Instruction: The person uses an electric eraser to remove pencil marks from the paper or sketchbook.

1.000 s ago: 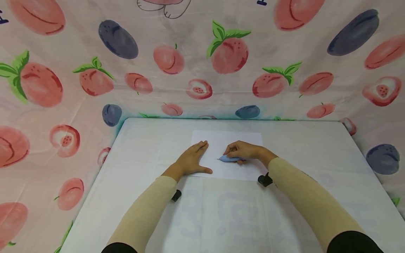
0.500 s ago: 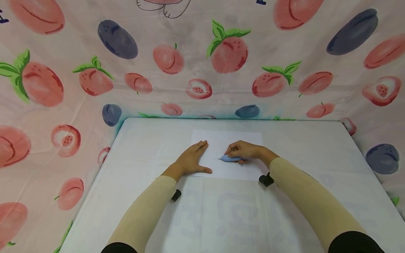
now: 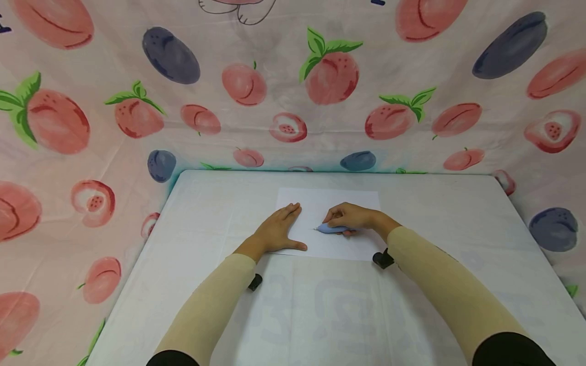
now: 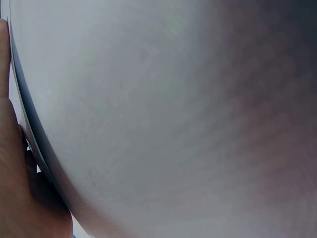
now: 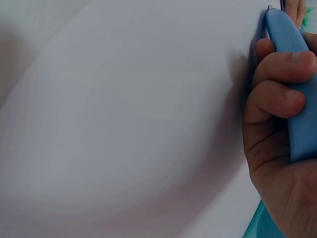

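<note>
A white paper sheet [image 3: 329,203] lies on the table in the head view. My left hand [image 3: 279,229] rests flat on its left side, fingers together and thumb spread to the right. In the left wrist view, part of that left hand [image 4: 20,183] shows at the left edge. My right hand [image 3: 350,217] grips a thick light-blue pen-shaped tool [image 3: 332,229], its small tip pointing left at the paper's middle. The right wrist view shows curled fingers [image 5: 282,67] around the blue tool [image 5: 302,124]; its pale tip is near the sheet, contact unclear.
The white-covered table [image 3: 229,203] extends around the paper on all sides. Behind it hangs a fruit-patterned cloth [image 3: 284,101], also down both sides. Small black devices sit at both wrists, such as the right wrist device [image 3: 383,259].
My right hand with the blue tool has shifted slightly right, then back left, across the paper. The left hand has stayed in place.
</note>
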{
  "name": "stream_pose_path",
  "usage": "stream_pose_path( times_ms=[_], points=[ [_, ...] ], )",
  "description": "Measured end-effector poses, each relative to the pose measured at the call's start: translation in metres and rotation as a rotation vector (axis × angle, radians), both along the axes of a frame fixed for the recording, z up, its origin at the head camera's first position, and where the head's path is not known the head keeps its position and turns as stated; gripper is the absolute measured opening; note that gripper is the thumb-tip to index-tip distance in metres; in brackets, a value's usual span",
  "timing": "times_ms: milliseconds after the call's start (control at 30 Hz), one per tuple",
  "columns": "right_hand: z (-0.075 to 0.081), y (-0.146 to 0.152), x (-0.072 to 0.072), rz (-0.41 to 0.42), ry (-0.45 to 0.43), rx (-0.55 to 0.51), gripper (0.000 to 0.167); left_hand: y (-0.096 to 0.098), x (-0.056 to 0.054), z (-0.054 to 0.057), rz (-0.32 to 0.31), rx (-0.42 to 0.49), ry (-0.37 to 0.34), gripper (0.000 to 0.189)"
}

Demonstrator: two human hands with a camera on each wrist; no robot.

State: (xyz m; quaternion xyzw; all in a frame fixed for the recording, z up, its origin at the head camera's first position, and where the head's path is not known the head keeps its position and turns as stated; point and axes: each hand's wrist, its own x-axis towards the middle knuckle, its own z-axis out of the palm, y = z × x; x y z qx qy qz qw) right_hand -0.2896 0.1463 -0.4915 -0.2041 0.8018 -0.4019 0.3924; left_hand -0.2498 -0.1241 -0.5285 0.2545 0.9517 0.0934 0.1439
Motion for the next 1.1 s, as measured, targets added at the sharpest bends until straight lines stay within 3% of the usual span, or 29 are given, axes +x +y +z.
stream_pose_path(
  times_ms=[433, 1100],
  points=[
    [-0.0072, -0.0023, -0.0020, 0.004, 0.013, -0.036, 0.024, 0.0011, -0.0004, -0.0018, 0.013, 0.010, -0.001, 0.120],
    [-0.0036, -0.0068, -0.0003, 0.016, 0.019, -0.025, 0.024, 0.0012, -0.0005, -0.0035, 0.018, -0.005, -0.002, 0.120]
  ],
)
